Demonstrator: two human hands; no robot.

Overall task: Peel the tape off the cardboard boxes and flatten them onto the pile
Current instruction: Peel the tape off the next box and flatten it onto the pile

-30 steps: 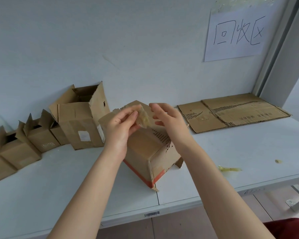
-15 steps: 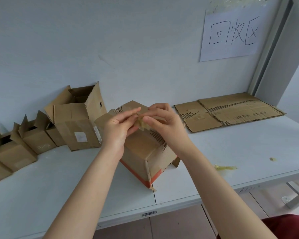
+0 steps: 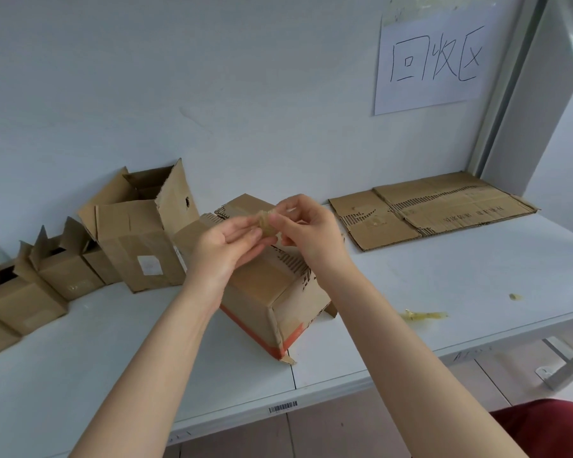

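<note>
A brown cardboard box (image 3: 265,292) with an orange strip along its near bottom edge sits on the white table (image 3: 444,276) in front of me. Just above its top, both hands pinch one crumpled piece of brownish tape (image 3: 266,222). My left hand (image 3: 225,246) holds the tape from the left with thumb and fingers. My right hand (image 3: 306,233) grips it from the right. A pile of flattened cardboard (image 3: 434,206) lies at the back right of the table.
An open taller box (image 3: 139,233) and several smaller open boxes (image 3: 57,272) line the wall at the left. Two scraps of peeled tape (image 3: 425,315) lie near the table's front right edge. A paper sign (image 3: 434,57) hangs on the wall.
My right hand moved in from beside the box to the tape that the left hand held, and now both pinch it. The view shifted slightly.
</note>
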